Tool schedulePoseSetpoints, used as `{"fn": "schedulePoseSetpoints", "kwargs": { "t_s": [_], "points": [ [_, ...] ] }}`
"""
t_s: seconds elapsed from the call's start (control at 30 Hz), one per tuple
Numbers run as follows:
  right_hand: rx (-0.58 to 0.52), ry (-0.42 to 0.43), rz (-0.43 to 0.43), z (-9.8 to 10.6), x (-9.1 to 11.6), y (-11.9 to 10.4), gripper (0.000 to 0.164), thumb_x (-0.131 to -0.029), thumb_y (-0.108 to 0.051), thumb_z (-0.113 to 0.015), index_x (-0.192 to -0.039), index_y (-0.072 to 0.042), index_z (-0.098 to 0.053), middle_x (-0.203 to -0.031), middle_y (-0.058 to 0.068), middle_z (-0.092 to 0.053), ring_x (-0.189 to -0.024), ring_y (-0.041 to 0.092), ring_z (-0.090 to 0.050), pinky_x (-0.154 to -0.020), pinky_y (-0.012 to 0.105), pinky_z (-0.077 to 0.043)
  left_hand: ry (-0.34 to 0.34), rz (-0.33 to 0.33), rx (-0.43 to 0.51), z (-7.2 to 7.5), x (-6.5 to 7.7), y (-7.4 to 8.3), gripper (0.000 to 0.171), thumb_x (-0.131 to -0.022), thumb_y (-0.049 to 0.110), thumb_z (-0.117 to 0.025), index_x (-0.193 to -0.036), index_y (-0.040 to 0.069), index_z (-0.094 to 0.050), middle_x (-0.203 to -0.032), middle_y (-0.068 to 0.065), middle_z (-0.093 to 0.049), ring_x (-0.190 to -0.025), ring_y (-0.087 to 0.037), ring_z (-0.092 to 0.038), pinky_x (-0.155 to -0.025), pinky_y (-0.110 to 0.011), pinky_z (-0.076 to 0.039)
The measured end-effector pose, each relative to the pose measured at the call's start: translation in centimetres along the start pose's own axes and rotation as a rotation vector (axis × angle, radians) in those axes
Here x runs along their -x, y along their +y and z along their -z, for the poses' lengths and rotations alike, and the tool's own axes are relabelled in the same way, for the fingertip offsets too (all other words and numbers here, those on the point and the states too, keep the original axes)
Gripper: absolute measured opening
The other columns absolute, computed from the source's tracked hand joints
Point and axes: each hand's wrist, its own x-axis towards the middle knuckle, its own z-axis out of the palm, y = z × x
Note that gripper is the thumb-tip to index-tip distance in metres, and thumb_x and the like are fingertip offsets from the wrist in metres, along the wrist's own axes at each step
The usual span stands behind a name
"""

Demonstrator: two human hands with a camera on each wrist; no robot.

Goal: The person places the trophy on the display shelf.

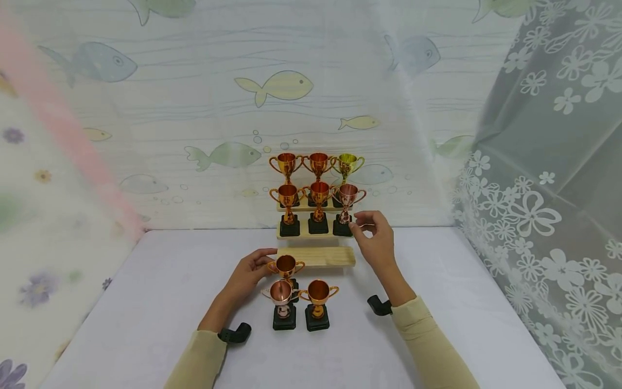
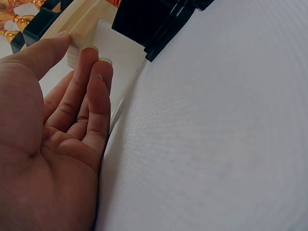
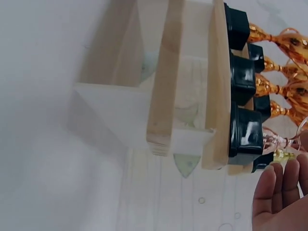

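In the head view my right hand (image 1: 376, 240) is beside a rose-gold trophy cup (image 1: 347, 197) standing upright at the right end of the rack's middle step. Thumb and index fingertips are right at its stem and black base, with a gap between them. My left hand (image 1: 247, 275) touches the left end of the lowest wooden step (image 1: 316, 256), thumb along the wood (image 2: 79, 31) and fingers slightly bent. Just in front of that step stands an orange-gold trophy (image 1: 285, 266), with another rose-gold trophy (image 1: 282, 294) and an orange-gold one (image 1: 318, 294) nearer on the table.
Two orange-gold trophies (image 1: 288, 197) share the middle step (image 1: 303, 229) with the rose-gold one. Behind, the top step (image 1: 303, 207) bears two more and a yellow-gold trophy (image 1: 347, 165). A fish-print curtain (image 1: 194, 108) hangs behind the white table (image 1: 121, 324).
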Motion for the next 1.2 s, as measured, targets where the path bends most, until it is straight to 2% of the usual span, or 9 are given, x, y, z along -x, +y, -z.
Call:
{"fn": "schedulePoseSetpoints", "kwargs": {
  "t_s": [0.17, 0.33, 0.53, 0.67, 0.8, 0.93, 1.07, 1.2],
  "points": [
    [-0.007, -0.062, 0.0, 0.4, 1.2, 0.0, 0.022, -0.088, 0.008, -0.069, -0.108, 0.012, -0.063, -0.094, 0.024, -0.064, -0.087, 0.033, -0.06, -0.075, 0.029, -0.051, -0.005, 0.002, 0.0, 0.1, 0.0, 0.0, 0.051, -0.097, 0.02, -0.067, -0.143, 0.003, -0.05, -0.111, -0.011, -0.071, -0.098, -0.015, -0.068, -0.087, -0.029, -0.053],
    [-0.03, -0.164, -0.015, 0.6, 1.8, 0.5, 0.019, -0.091, 0.007, -0.067, -0.109, 0.012, -0.063, -0.092, 0.022, -0.064, -0.083, 0.032, -0.061, -0.073, 0.031, -0.053, 0.003, 0.011, -0.013, 0.1, 0.1, 0.1, 0.051, -0.097, 0.021, -0.067, -0.143, 0.003, -0.05, -0.111, -0.01, -0.071, -0.099, -0.015, -0.068, -0.09, -0.034, -0.052],
    [-0.035, -0.314, -0.057, 1.0, 2.4, 0.5, 0.016, -0.091, 0.006, -0.066, -0.107, 0.004, -0.066, -0.089, 0.02, -0.064, -0.079, 0.029, -0.062, -0.072, 0.032, -0.054, 0.001, 0.017, -0.022, 0.0, 0.0, 0.2, 0.05, -0.097, 0.021, -0.067, -0.142, 0.006, -0.052, -0.11, -0.009, -0.071, -0.099, -0.014, -0.067, -0.09, -0.033, -0.052],
    [-0.038, -0.437, -0.041, 1.3, 2.7, 0.8, 0.014, -0.091, 0.006, -0.067, -0.105, 0.002, -0.066, -0.092, 0.019, -0.067, -0.079, 0.027, -0.062, -0.072, 0.031, -0.055, 0.002, 0.002, -0.019, 0.0, 0.0, 0.4, 0.048, -0.098, 0.02, -0.066, -0.141, 0.006, -0.052, -0.109, -0.01, -0.071, -0.097, -0.014, -0.067, -0.088, -0.032, -0.052],
    [-0.087, -0.585, -0.024, 1.2, 3.2, 2.4, 0.013, -0.092, 0.006, -0.065, -0.105, 0.003, -0.066, -0.097, 0.021, -0.067, -0.081, 0.03, -0.062, -0.072, 0.033, -0.054, 0.006, -0.004, -0.025, 0.0, 0.1, 0.6, 0.048, -0.098, 0.019, -0.065, -0.142, 0.005, -0.051, -0.108, -0.01, -0.07, -0.096, -0.014, -0.067, -0.087, -0.031, -0.051],
    [-0.194, -0.801, -0.031, 0.8, 3.7, 4.2, 0.02, -0.093, 0.01, -0.061, -0.109, 0.0, -0.067, -0.102, 0.018, -0.067, -0.091, 0.034, -0.064, -0.082, 0.04, -0.055, 0.0, 0.001, -0.042, -0.1, 0.3, 0.7, 0.049, -0.099, 0.021, -0.065, -0.142, 0.004, -0.051, -0.109, -0.01, -0.07, -0.096, -0.014, -0.067, -0.087, -0.029, -0.051],
    [-0.302, -1.0, -0.026, 0.4, 4.3, 5.0, 0.035, -0.092, 0.016, -0.054, -0.116, -0.006, -0.065, -0.111, 0.013, -0.064, -0.104, 0.031, -0.062, -0.092, 0.047, -0.052, -0.001, -0.002, -0.037, -0.1, 0.4, 0.7, 0.048, -0.099, 0.02, -0.065, -0.142, 0.004, -0.051, -0.108, -0.011, -0.07, -0.096, -0.014, -0.067, -0.089, -0.032, -0.051],
    [-0.335, -1.126, -0.008, -0.3, 4.9, 5.2, 0.038, -0.092, 0.011, -0.055, -0.122, -0.011, -0.062, -0.119, 0.008, -0.062, -0.113, 0.024, -0.059, -0.101, 0.045, -0.048, 0.002, 0.002, -0.031, -0.1, 0.4, 0.6, 0.048, -0.098, 0.02, -0.065, -0.141, 0.005, -0.051, -0.109, -0.011, -0.07, -0.096, -0.013, -0.067, -0.09, -0.034, -0.052]
  ]
}}
